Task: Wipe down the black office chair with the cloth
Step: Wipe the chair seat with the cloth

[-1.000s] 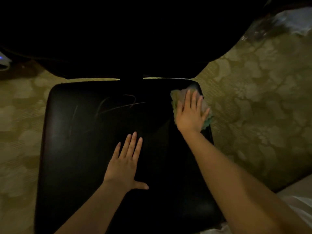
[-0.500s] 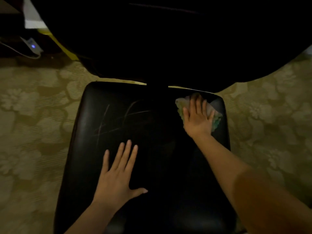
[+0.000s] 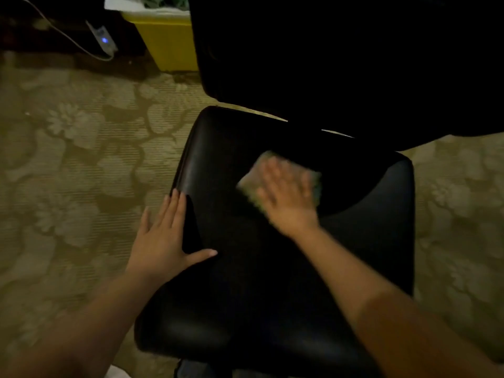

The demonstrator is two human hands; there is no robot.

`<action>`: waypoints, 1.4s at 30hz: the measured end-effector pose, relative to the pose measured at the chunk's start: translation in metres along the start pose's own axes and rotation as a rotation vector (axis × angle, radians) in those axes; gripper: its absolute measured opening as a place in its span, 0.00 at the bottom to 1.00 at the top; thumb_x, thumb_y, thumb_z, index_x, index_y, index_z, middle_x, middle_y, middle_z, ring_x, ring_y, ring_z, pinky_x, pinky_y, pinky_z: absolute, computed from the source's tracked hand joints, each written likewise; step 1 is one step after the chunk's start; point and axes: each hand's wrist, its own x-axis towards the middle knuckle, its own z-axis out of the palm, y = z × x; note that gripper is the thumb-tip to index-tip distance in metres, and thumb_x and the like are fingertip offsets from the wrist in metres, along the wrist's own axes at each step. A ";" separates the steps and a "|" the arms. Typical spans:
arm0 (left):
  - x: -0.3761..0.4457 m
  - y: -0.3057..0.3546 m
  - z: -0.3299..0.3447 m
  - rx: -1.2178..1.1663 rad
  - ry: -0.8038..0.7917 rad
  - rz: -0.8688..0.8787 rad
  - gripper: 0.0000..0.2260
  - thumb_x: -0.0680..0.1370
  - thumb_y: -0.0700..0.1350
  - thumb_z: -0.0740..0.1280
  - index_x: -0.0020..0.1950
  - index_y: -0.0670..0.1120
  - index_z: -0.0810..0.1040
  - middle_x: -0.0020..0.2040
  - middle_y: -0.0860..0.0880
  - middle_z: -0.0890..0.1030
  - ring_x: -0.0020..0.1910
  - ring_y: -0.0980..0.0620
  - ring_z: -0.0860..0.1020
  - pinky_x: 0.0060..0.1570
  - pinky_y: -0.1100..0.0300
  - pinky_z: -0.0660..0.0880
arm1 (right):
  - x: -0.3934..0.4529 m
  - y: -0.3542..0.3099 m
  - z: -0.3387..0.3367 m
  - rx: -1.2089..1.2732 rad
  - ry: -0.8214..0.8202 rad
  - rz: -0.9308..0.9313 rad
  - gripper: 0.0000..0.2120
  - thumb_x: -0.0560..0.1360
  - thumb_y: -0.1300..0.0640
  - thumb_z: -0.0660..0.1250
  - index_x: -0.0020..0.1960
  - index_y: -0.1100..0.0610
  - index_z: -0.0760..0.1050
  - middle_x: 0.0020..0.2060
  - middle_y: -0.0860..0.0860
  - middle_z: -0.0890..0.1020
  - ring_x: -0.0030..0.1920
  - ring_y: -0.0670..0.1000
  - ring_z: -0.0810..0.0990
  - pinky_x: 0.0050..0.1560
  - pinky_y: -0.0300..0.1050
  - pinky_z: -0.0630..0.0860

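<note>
The black leather-look office chair stands on a beige carpet with a pale flower pattern, its padded seat facing up and its dark backrest rising behind it. The right hand lies flat, fingers spread, pressing a small greenish folded cloth against the rear middle of the seat; hand and cloth are blurred. The left hand is open and holds nothing, its palm resting over the seat's left edge with the thumb pointing across the leather. The two hands are apart, one at the side, one near the back. Beyond the chair, on the floor, sit a yellow plastic bin and a small device with a blue light on a grey cable
</note>
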 end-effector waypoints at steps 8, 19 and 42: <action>-0.020 -0.019 0.012 0.033 -0.001 0.006 0.57 0.55 0.78 0.48 0.70 0.43 0.32 0.73 0.48 0.35 0.73 0.51 0.38 0.71 0.49 0.39 | 0.067 -0.094 0.007 0.009 -0.007 0.092 0.26 0.81 0.47 0.44 0.77 0.51 0.45 0.77 0.49 0.47 0.76 0.51 0.44 0.72 0.62 0.40; 0.000 -0.036 -0.018 0.121 -0.144 0.121 0.60 0.52 0.81 0.46 0.66 0.44 0.24 0.70 0.48 0.28 0.72 0.50 0.32 0.70 0.49 0.35 | 0.021 -0.036 -0.002 -0.082 0.005 0.012 0.25 0.80 0.46 0.46 0.76 0.51 0.50 0.76 0.50 0.53 0.75 0.51 0.51 0.71 0.63 0.46; 0.034 0.001 -0.029 0.086 -0.264 0.008 0.41 0.75 0.59 0.59 0.74 0.44 0.35 0.76 0.45 0.36 0.75 0.50 0.44 0.72 0.49 0.47 | 0.077 -0.083 -0.004 -0.049 -0.022 -0.080 0.25 0.81 0.47 0.45 0.76 0.49 0.43 0.77 0.47 0.46 0.75 0.49 0.43 0.72 0.58 0.41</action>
